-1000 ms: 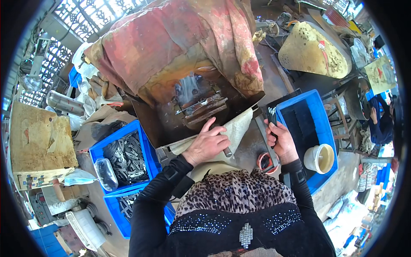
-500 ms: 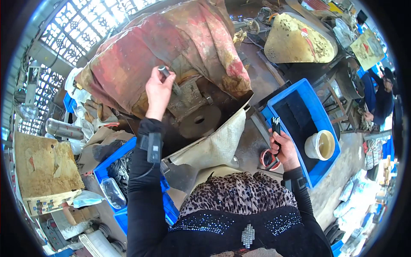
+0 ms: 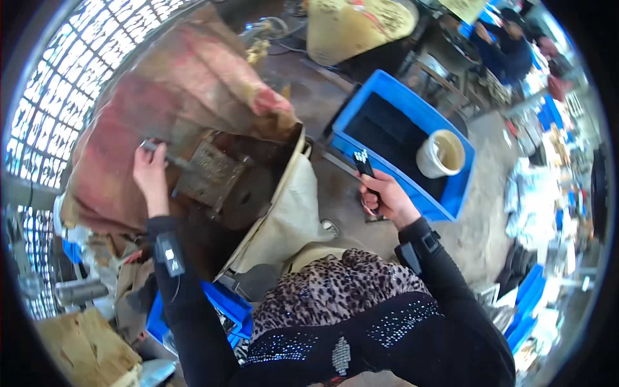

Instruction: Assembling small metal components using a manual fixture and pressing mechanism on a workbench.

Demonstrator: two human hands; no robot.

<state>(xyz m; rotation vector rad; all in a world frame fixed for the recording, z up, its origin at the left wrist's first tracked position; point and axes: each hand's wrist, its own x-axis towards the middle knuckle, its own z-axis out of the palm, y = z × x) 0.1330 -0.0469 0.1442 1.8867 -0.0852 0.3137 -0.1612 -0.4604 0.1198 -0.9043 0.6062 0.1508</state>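
Observation:
My left hand is closed around the end of a grey metal bar, which looks like a lever and runs toward a worn metal block on a machine. A dark round disc lies below the block, partly in shadow. In my right fist stands a bundle of slim black rods with pale, shiny tips pointing up. That fist is at the near left edge of a blue crate, where dark contents lie. How far the fist is above the rim I cannot tell.
A stained red-brown cloth drapes over the machine, and a pale sheet hangs along its near edge. A white bucket stands in the crate. Another blue bin is by my left forearm. A co-worker sits far right.
The view has swung to the right, so the machine and crate appear farther left. My left hand stays on the metal bar and my right hand keeps the black rods.

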